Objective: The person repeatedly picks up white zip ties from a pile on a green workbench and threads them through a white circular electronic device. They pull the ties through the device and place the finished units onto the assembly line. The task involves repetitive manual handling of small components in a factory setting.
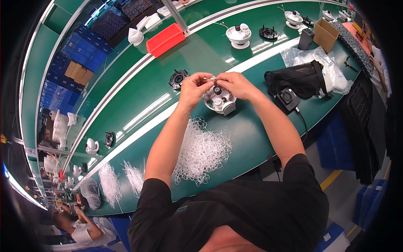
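My left hand (193, 88) and my right hand (234, 83) meet above a white round plastic housing (219, 101) that stands on the green bench. Between the fingertips of both hands is a small pale wire piece (211, 78), pinched from both sides. A heap of thin white wire loops (202, 151) lies on the bench just in front of my chest. A black round ring part (178, 78) sits on the green conveyor belt left of my left hand.
On the belt stand a red tray (165, 39), another white housing (238, 36) and a black ring (268, 32). Right of me lie a black mesh bag (300, 80), clear plastic bags (329, 67), a cardboard box (325, 34). A seated person (79, 227) works at lower left.
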`<state>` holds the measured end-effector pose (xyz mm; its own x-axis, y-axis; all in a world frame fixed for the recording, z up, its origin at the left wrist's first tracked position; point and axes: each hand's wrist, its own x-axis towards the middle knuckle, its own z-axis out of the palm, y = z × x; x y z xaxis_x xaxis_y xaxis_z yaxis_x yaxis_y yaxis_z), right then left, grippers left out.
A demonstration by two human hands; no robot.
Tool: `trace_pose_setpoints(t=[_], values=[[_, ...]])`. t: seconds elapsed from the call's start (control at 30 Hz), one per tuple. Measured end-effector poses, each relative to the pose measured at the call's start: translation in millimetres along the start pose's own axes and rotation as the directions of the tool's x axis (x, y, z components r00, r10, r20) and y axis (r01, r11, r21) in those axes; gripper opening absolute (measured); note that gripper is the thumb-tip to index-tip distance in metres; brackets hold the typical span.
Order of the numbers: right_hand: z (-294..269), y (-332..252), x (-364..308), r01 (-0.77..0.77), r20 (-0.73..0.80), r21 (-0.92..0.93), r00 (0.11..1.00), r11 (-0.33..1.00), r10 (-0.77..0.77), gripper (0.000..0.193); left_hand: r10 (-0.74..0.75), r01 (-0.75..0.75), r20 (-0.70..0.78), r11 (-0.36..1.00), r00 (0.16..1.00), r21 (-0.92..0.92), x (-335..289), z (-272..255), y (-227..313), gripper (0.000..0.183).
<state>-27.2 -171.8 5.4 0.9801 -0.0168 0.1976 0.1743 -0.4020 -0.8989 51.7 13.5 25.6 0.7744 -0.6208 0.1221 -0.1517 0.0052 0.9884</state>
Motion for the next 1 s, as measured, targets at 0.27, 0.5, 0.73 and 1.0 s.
trace_pose_setpoints(t=[0.27,0.5,0.73,1.0], values=[[-2.1,4.6,2.5,0.009,0.016,0.006,1.0,1.0,-0.009,0.024,-0.002,0.002,-0.011,1.0,1.0,0.024,2.5,0.3,-7.4,0.019],[-2.1,-0.5,-0.1,0.019,0.005,-0.06,1.0,0.998,-0.019,0.021,-0.035,0.036,-0.018,0.999,0.999,0.013,0.7,4.4,-7.6,0.018],[1.3,5.5,-2.1,0.046,-0.083,0.135,0.996,0.99,-0.035,0.02,-0.026,0.037,-0.039,0.956,0.999,0.29,4.2,2.5,-5.3,0.013],[5.8,6.7,0.6,0.061,-0.089,0.143,0.995,0.988,-0.049,0.027,0.082,-0.047,-0.043,0.849,0.996,0.526,2.8,5.0,-16.0,0.013]])
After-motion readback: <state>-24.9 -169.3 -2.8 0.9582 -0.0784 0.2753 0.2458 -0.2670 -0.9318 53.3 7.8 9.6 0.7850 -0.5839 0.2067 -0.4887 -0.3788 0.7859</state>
